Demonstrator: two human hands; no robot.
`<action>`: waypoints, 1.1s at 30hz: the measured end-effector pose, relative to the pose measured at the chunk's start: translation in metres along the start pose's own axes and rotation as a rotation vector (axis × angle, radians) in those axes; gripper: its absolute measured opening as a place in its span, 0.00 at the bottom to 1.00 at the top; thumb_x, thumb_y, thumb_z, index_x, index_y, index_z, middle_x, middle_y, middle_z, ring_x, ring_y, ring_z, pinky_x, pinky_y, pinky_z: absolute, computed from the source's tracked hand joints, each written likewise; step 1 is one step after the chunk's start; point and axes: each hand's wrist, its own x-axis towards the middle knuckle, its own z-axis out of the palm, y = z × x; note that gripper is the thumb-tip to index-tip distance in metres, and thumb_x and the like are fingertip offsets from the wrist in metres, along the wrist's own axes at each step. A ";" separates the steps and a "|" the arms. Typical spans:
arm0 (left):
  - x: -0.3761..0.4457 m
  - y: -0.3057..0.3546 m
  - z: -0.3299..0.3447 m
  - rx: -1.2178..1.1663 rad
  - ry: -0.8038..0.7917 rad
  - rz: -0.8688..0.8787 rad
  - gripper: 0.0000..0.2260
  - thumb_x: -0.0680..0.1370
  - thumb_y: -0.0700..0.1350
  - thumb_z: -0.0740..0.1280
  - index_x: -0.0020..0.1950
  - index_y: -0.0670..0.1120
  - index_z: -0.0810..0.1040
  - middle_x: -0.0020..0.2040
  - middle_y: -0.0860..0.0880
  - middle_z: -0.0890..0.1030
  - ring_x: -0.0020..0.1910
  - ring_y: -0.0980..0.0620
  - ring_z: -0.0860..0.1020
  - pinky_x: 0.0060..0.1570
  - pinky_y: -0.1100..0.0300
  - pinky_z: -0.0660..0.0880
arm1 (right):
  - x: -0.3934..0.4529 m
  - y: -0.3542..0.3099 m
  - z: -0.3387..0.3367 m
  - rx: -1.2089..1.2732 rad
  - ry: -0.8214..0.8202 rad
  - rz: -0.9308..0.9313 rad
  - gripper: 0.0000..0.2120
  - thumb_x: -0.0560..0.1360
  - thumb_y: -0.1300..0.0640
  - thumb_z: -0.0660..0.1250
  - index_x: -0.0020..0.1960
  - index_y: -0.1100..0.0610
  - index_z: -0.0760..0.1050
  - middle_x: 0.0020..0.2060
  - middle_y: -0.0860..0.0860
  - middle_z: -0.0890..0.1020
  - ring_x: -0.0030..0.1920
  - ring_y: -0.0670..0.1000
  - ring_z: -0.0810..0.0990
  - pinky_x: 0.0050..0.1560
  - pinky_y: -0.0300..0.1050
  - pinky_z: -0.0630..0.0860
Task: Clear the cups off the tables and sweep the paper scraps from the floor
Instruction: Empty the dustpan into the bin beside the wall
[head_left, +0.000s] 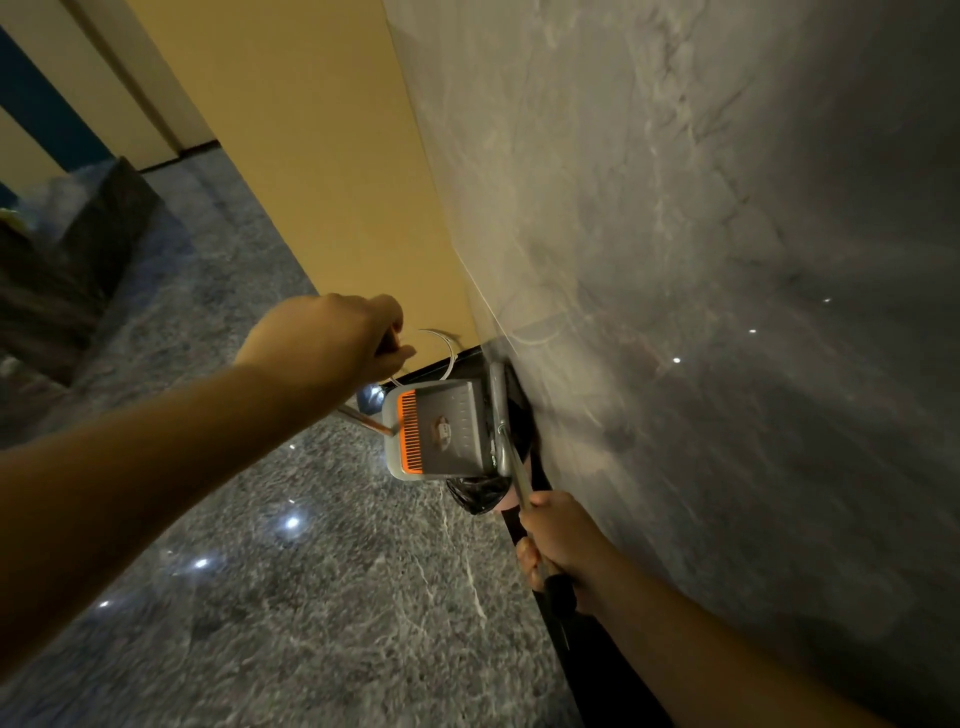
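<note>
A grey dustpan (447, 431) with an orange comb edge stands in the corner where the yellow wall meets the grey marble wall. Its thin metal handle (366, 418) rises toward my left hand (332, 338), which grips the top of it. My right hand (558, 540) grips the metal broom handle (514, 470) just above its black grip. The grey broom head (498, 410) lies against the dustpan's right side, at the foot of the marble wall. No cups or paper scraps show in the head view.
Polished dark marble floor (311, 597) fills the lower left. The yellow wall (311, 182) and grey marble wall (701, 260) close off the corner. A dark bin (93, 249) with a clear liner stands at far left. A black bag (480, 493) lies under the dustpan.
</note>
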 end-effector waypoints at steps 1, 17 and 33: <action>-0.002 0.000 0.000 0.001 -0.002 -0.006 0.15 0.77 0.56 0.67 0.56 0.46 0.77 0.42 0.46 0.82 0.34 0.50 0.74 0.31 0.60 0.71 | -0.001 0.000 0.003 -0.021 -0.003 -0.002 0.19 0.77 0.65 0.52 0.64 0.48 0.63 0.34 0.49 0.66 0.19 0.47 0.68 0.21 0.37 0.65; -0.034 -0.011 -0.001 -0.023 0.035 -0.140 0.15 0.78 0.54 0.67 0.57 0.45 0.77 0.44 0.45 0.82 0.39 0.44 0.79 0.33 0.59 0.70 | -0.037 -0.005 0.042 0.044 -0.109 0.028 0.11 0.80 0.65 0.52 0.60 0.58 0.66 0.31 0.56 0.67 0.22 0.48 0.66 0.20 0.37 0.64; -0.090 -0.022 -0.028 -0.050 0.074 -0.307 0.13 0.78 0.53 0.68 0.56 0.46 0.77 0.43 0.47 0.80 0.36 0.51 0.72 0.33 0.60 0.66 | -0.048 -0.002 0.036 -0.180 -0.123 -0.045 0.19 0.78 0.64 0.59 0.67 0.69 0.66 0.32 0.51 0.69 0.26 0.46 0.68 0.20 0.35 0.66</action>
